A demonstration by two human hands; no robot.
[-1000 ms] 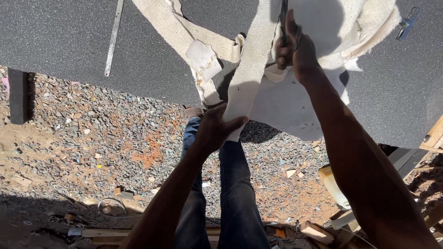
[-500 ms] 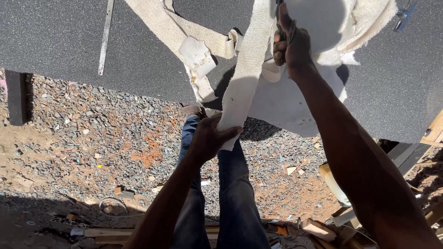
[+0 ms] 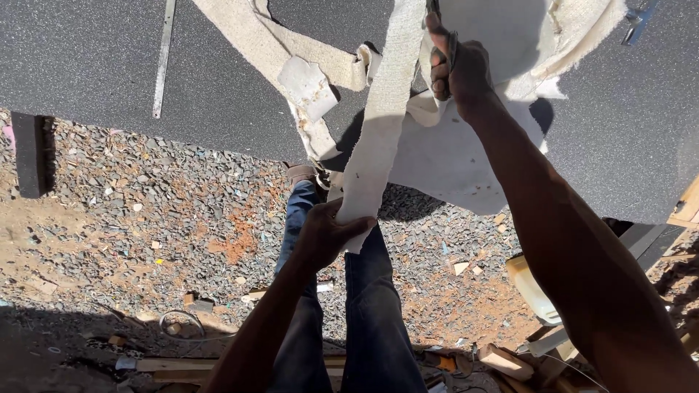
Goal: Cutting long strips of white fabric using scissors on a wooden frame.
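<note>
In the head view, the left hand (image 3: 328, 234) was closed around the lower end of a long, pale cream strip of woven-backed carpet (image 3: 378, 138), its fingers wrapped over the strip's edge just above the person's blue-jeaned legs (image 3: 364, 313). The strip ran upward from that grip, taut and nearly straight, toward the top edge of the picture, where the right hand (image 3: 459, 65) was clenched beside it around a dark slim tool (image 3: 451, 47); what kind of tool it was could not be told, since only a thin dark part showed between the fingers. The strip passed just to the left of that right hand, over a wide sheet of dark grey speckled carpet (image 3: 109, 65) that filled the upper part of the view. On that sheet lay a larger pale piece of carpet backing (image 3: 459, 160) with ragged edges, partly in shadow, and another cream strip (image 3: 240, 29) slanting across it. A thin metal straightedge (image 3: 163, 58) lay on the grey sheet well to the left. Below the sheet was gravel ground (image 3: 145, 211) with reddish soil, and wooden offcuts (image 3: 502, 360) lay near the person's feet at the lower right.
</note>
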